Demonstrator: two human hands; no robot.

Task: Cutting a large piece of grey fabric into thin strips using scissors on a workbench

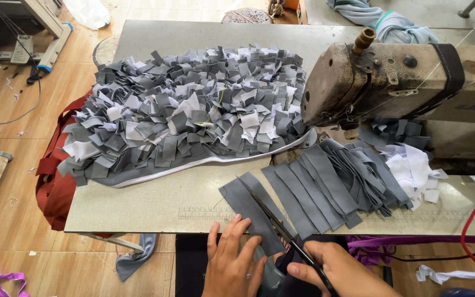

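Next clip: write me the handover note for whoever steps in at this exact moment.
Left hand presses flat on a dark grey fabric strip at the table's near edge.
Right hand holds scissors, blades lying along that strip.
Cut grey strips are piled by the sewing machine, white pieces beside them.
The shaggy grey-and-white mat lies partly under the machine head.
This strip is not yet cut.

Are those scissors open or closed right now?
Open: the scissors' two blades spread in a V over the grey fabric strip.
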